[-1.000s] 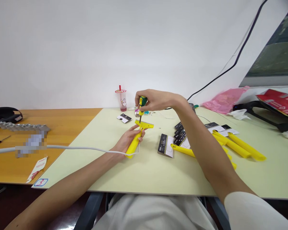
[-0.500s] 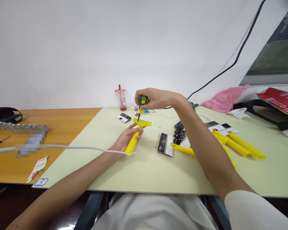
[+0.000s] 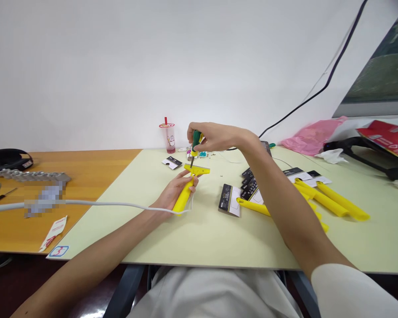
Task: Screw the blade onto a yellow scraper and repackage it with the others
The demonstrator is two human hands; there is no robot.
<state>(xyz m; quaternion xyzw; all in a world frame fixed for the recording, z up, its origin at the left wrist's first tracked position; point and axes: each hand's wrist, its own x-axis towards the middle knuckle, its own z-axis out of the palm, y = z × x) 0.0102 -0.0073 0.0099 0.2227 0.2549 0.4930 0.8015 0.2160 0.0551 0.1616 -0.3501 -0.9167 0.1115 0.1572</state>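
A yellow scraper (image 3: 184,198) is gripped by its handle in my left hand (image 3: 173,192), its wide head tilted up and away from me. Above it, my right hand (image 3: 212,136) is closed around a screwdriver (image 3: 196,140) with a green and yellow handle. The screwdriver points down, and its tip meets the scraper's head; the screw itself is too small to make out. A white cable (image 3: 129,205) runs across my left wrist and loops by the handle.
Yellow handles (image 3: 343,199) and black-and-white cards (image 3: 229,200) lie to the right, partly behind my right forearm. A lidded cup (image 3: 168,138) stands near the wall, with small parts (image 3: 203,154) beside it. A pink bag (image 3: 311,138) sits at the back right.
The screwdriver's handle has turned a little in my right hand. My left hand and the scraper hold nearly the same place; the whole view has shifted very slightly.
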